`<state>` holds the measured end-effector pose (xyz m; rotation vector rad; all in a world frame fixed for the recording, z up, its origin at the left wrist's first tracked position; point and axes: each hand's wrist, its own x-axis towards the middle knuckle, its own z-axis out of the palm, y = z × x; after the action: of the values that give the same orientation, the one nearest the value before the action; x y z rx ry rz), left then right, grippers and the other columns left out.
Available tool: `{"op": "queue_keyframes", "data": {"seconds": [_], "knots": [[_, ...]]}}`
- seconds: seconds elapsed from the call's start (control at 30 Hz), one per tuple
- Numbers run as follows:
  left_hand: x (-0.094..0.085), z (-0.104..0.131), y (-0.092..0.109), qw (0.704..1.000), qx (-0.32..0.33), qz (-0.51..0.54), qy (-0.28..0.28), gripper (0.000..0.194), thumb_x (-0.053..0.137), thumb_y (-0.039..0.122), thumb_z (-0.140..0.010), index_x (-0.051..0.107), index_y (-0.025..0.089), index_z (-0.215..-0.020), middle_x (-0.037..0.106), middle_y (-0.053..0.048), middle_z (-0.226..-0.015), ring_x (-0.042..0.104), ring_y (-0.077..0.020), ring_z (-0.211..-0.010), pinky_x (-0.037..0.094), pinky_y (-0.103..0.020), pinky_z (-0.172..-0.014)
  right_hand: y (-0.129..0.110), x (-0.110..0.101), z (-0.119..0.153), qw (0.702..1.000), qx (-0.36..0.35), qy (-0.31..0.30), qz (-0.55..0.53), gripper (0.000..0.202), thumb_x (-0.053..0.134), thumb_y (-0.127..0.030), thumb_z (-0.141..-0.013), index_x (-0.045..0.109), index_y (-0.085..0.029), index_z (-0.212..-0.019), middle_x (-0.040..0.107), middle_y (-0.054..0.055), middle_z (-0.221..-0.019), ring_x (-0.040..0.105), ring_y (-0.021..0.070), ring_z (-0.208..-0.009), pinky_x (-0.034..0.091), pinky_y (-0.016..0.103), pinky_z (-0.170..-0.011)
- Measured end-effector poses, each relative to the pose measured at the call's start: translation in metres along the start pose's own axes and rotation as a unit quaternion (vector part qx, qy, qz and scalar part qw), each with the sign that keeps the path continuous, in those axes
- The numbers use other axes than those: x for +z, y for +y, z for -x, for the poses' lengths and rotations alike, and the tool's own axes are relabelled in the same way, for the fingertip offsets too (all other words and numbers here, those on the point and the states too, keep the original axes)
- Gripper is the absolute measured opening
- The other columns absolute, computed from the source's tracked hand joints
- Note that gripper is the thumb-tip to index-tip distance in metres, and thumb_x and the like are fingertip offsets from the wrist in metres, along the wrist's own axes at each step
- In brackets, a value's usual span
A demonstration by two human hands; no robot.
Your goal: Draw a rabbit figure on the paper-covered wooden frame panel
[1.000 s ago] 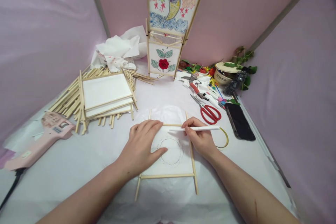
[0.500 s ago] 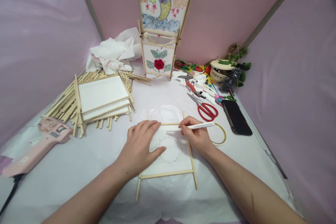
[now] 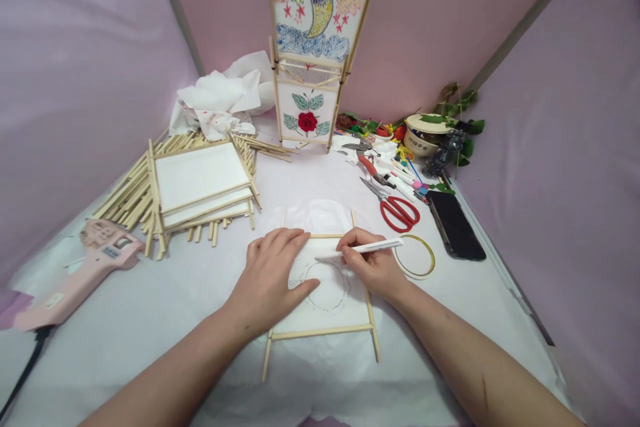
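A white sheet in a frame of thin wooden sticks lies on the table before me. Two rough, broken circles are drawn on it, one inside the other. My left hand rests flat over the left part of the sheet, fingers stretched out and thumb apart. My right hand pinches a white pen, its tip at the sheet just above the drawn circles. A yellow ring lies on the table just right of my right hand.
Red-handled scissors, pliers and a phone lie at right. Framed panels rest on a stick pile at left, near a pink glue gun. A decorated lantern stands behind.
My right hand has shifted slightly left and the pen tip has come down toward the drawn circles. More of the yellow ring shows. The whole view has shifted a little.
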<state>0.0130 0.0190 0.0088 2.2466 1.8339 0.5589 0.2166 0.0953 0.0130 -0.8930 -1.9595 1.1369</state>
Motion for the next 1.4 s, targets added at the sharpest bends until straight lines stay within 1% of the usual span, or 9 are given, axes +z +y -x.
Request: {"op": "queue_keyframes", "data": {"seconds": [0.37, 0.6, 0.97, 1.4], "knots": [[0.0002, 0.0011, -0.001, 1.0, -0.003, 0.002, 0.004, 0.06, 0.068, 0.038, -0.08, 0.045, 0.023, -0.133, 0.049, -0.007, -0.136, 0.04, -0.0303, -0.127, 0.033, -0.047, -0.1, 0.0002, 0.0019, -0.0005, 1.0, 0.006, -0.011, -0.005, 0.009, 0.053, -0.016, -0.082, 0.06, -0.018, -0.077, 0.06, -0.001, -0.063, 0.051, 0.0108, -0.055, 0.039, 0.023, -0.053], [0.0008, 0.0, -0.0005, 1.0, -0.001, 0.002, 0.003, 0.06, 0.068, 0.039, -0.079, 0.045, 0.022, -0.132, 0.049, -0.008, -0.136, 0.04, -0.0306, -0.127, 0.033, -0.047, -0.099, 0.0007, 0.0012, -0.0011, 1.0, 0.005, -0.017, -0.006, 0.008, 0.054, -0.017, -0.083, 0.061, -0.018, -0.079, 0.061, -0.001, -0.064, 0.052, 0.011, -0.056, 0.039, 0.023, -0.053], [-0.0008, 0.0009, 0.0001, 1.0, -0.001, 0.009, 0.001, 0.058, 0.066, 0.039, -0.081, 0.045, 0.023, -0.133, 0.049, -0.009, -0.137, 0.04, -0.0317, -0.127, 0.032, -0.048, -0.1, -0.0006, 0.0015, -0.0015, 1.0, 0.015, -0.023, 0.006, 0.008, 0.054, -0.018, -0.083, 0.062, -0.018, -0.08, 0.062, 0.0, -0.065, 0.054, 0.0121, -0.057, 0.041, 0.024, -0.054], [-0.0018, 0.0008, 0.0005, 1.0, -0.003, 0.01, -0.002, 0.057, 0.066, 0.039, -0.081, 0.045, 0.023, -0.132, 0.049, -0.01, -0.137, 0.039, -0.0313, -0.128, 0.032, -0.047, -0.099, -0.0027, 0.0016, -0.0018, 0.999, 0.014, -0.031, 0.006, 0.009, 0.054, -0.019, -0.083, 0.063, -0.018, -0.08, 0.063, 0.0, -0.066, 0.053, 0.0118, -0.057, 0.041, 0.023, -0.054]]}}
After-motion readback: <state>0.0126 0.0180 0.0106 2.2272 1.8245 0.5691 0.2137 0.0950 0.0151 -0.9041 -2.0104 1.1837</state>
